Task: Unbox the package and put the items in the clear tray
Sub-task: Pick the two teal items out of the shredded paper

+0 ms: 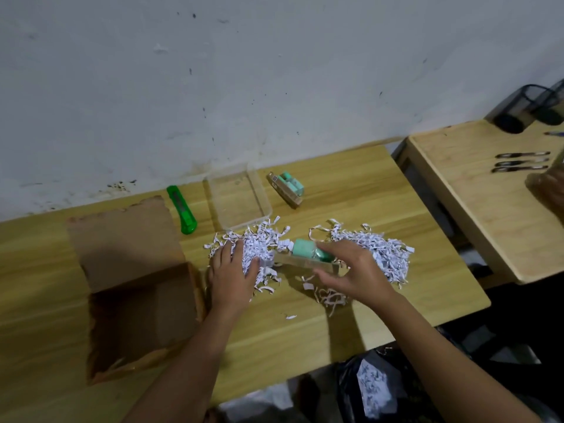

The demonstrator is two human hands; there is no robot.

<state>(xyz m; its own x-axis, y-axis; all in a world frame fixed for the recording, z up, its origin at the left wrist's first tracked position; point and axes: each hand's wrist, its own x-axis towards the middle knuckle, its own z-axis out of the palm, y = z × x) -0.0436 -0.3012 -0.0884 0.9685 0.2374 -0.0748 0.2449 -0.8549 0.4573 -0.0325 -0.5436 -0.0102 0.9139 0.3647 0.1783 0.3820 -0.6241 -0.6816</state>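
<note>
An open brown cardboard box (137,303) stands at the left of the wooden table, flap (122,239) folded back. White shredded paper (375,245) lies in two heaps at the table's middle. My right hand (351,270) grips a small pack of green items on a brown card (308,259) between the heaps. My left hand (235,270) rests flat on the left heap (262,239), fingers spread. The clear tray (238,196) sits behind the paper, near the wall. A second, similar green pack (288,187) lies to the tray's right.
A green utility knife (183,210) lies left of the tray. A second wooden table (488,196) at the right carries metal tools (522,162) and a black mesh holder (528,108). A black bag with shredded paper (372,389) sits below the table's front edge.
</note>
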